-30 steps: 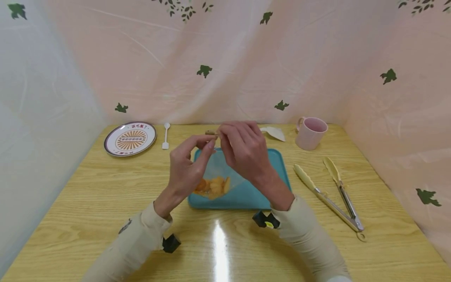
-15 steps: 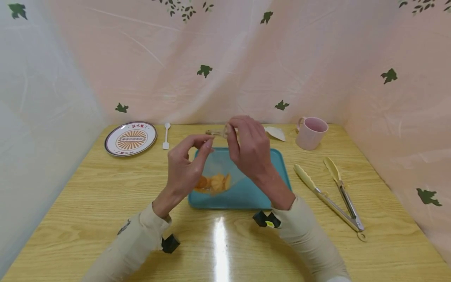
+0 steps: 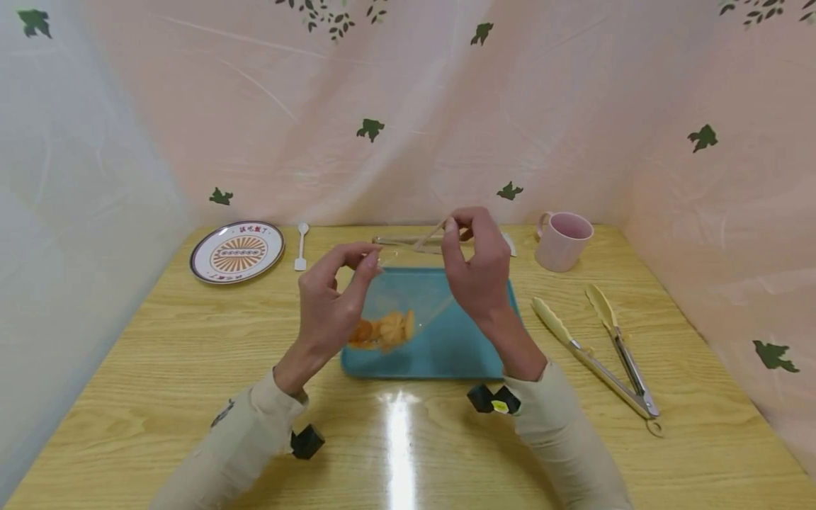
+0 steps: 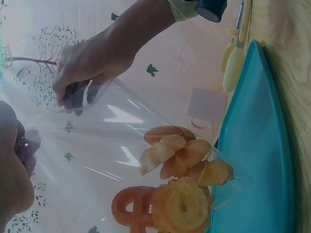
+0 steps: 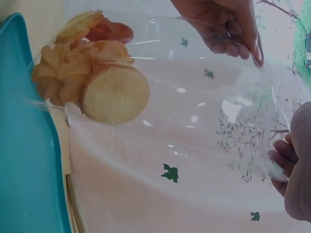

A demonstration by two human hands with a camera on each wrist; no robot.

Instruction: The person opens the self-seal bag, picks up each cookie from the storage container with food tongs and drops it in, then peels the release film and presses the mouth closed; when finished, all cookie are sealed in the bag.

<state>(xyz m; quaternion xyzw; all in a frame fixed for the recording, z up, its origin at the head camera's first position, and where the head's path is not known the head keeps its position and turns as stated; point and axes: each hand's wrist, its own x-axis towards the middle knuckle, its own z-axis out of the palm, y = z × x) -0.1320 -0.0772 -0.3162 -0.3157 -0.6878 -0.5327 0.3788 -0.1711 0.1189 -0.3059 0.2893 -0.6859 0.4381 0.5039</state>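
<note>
A clear plastic bag (image 5: 194, 107) hangs between my two hands, its mouth spread wide. My left hand (image 3: 331, 294) pinches one side of the mouth between thumb and fingers. At the opposite side, my right hand (image 3: 481, 276) pinches the bag's rim. In the bag's lower end lie several baked pieces: a pretzel-shaped one (image 4: 133, 204), a round fluted one with a small central hollow (image 4: 183, 206), a flower-shaped one (image 5: 60, 73) and a round pale slice (image 5: 115, 94). The bag's loaded end hangs over the left part of a blue tray (image 3: 472, 347).
Behind the tray lies a thin brown-handled utensil (image 3: 395, 241), partly hidden by my right hand. Right of the tray are a pink mug (image 3: 561, 244) and spread tongs (image 3: 605, 375). A patterned plate (image 3: 237, 253) and small white spoon (image 3: 301, 248) sit back left.
My right hand has moved right, away from the left hand, and the bag's mouth has widened between them. The left hand has shifted slightly left.
</note>
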